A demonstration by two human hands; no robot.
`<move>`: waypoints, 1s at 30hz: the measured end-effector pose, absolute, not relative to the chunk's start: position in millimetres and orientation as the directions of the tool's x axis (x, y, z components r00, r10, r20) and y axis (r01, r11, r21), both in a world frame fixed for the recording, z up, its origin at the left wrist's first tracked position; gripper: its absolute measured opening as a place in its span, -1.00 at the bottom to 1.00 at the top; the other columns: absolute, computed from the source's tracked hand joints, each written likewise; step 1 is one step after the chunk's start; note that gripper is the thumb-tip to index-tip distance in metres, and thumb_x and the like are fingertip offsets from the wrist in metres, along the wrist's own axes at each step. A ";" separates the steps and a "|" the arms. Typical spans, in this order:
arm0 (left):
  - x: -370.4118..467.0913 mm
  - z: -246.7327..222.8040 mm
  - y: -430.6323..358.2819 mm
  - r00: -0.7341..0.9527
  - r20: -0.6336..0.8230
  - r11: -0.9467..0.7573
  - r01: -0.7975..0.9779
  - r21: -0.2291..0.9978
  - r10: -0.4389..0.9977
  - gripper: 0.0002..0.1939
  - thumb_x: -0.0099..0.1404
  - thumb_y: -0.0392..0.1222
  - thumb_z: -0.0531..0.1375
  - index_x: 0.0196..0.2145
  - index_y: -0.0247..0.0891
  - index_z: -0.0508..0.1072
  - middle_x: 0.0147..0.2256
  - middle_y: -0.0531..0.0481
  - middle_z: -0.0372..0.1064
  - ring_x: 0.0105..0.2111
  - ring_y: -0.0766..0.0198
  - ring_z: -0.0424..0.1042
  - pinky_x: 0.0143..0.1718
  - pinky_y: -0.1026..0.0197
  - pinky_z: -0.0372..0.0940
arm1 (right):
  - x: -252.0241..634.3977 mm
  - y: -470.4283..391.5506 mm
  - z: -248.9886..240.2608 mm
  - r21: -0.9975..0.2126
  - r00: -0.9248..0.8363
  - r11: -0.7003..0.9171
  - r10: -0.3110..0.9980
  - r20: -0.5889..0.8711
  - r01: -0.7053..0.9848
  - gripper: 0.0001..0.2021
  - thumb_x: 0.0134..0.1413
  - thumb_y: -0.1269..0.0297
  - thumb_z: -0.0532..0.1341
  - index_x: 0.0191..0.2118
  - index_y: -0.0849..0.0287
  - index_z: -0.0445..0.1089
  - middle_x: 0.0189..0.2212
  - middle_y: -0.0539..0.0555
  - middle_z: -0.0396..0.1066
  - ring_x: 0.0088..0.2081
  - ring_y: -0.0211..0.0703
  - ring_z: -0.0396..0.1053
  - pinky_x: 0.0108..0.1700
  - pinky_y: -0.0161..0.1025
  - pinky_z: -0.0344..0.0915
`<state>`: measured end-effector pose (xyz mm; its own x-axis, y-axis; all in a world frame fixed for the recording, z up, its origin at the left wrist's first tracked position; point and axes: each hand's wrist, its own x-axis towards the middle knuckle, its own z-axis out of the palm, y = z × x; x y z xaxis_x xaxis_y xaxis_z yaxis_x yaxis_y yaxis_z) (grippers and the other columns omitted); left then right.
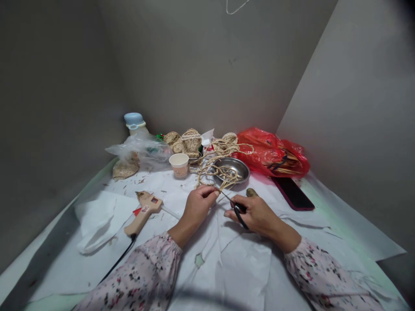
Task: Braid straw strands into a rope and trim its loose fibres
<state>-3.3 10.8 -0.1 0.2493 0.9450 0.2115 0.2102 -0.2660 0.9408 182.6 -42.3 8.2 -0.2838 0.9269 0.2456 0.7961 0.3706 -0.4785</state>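
My left hand (201, 202) pinches a braided straw cord (207, 169) near its frayed, loose-stranded end. In my right hand (256, 212) is a pair of black-handled scissors (240, 212), fingers wrapped round the handles. Their blades point up and left and meet the straw by my left fingertips; whether they are open there is too small to tell. Behind both hands a round metal bowl (245, 176) stands with straw strands lying over it. The cord loops back from my left hand toward coiled straw rope (191, 140).
At left lie a hot glue gun (142, 216) and crumpled white paper (97, 224). A paper cup (179, 166), a clear plastic bag (145, 144) and a blue-lidded bottle (134, 121) stand farther back. A red plastic bag (259, 149) and a phone (295, 195) are at right. Grey walls enclose the table.
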 end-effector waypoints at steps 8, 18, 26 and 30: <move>-3.7 -1.6 10.9 0.276 0.246 -0.316 0.243 0.917 0.929 -0.81 0.16 -0.18 0.15 -0.50 -0.25 0.52 -0.44 -0.01 0.37 -0.36 0.21 0.34 -0.29 0.20 0.20 | 182.4 -41.8 6.1 -0.487 -0.270 0.365 0.928 0.256 0.793 -0.75 0.05 0.04 0.24 -0.43 0.10 0.29 -0.61 -0.11 0.27 -0.53 -0.28 0.19 -0.32 -0.30 0.08; -3.0 -3.5 12.2 0.256 0.247 -0.307 0.228 0.924 0.935 -0.82 0.15 -0.16 0.19 -0.52 -0.25 0.53 -0.46 0.00 0.38 -0.38 0.22 0.35 -0.29 0.21 0.21 | 184.0 -40.4 3.4 -0.492 -0.290 0.385 0.921 0.261 0.781 -0.71 0.08 0.01 0.22 -0.46 0.11 0.29 -0.63 -0.10 0.26 -0.54 -0.28 0.16 -0.36 -0.29 0.09; -9.4 8.1 11.4 0.105 0.148 -0.140 -0.087 0.986 0.983 -0.73 0.16 -0.05 0.22 -0.29 -0.30 0.50 -0.35 -0.03 0.46 -0.34 0.24 0.43 -0.31 0.25 0.27 | 188.2 -31.7 -0.2 -0.658 0.014 0.253 0.928 0.372 0.709 -0.65 0.02 0.06 0.25 -0.12 0.15 0.33 -0.43 -0.01 0.38 -0.41 -0.17 0.31 -0.32 -0.26 0.25; -13.6 12.8 14.3 0.013 0.100 -0.093 -0.268 0.959 0.995 -0.72 0.15 -0.11 0.16 -0.21 -0.31 0.44 -0.30 -0.04 0.44 -0.36 0.27 0.46 -0.38 0.27 0.28 | 200.4 -22.9 -3.2 -0.506 0.068 0.222 0.868 0.492 0.833 -0.60 -0.04 0.20 0.27 -0.05 0.17 0.31 -0.17 0.16 0.41 -0.14 0.01 0.34 -0.07 -0.08 0.26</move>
<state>-13.6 14.3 12.8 0.0134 0.9949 0.1002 -0.2684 -0.0930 0.9588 200.4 -22.9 -3.2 0.0677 0.8678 0.4923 0.8334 0.2221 -0.5061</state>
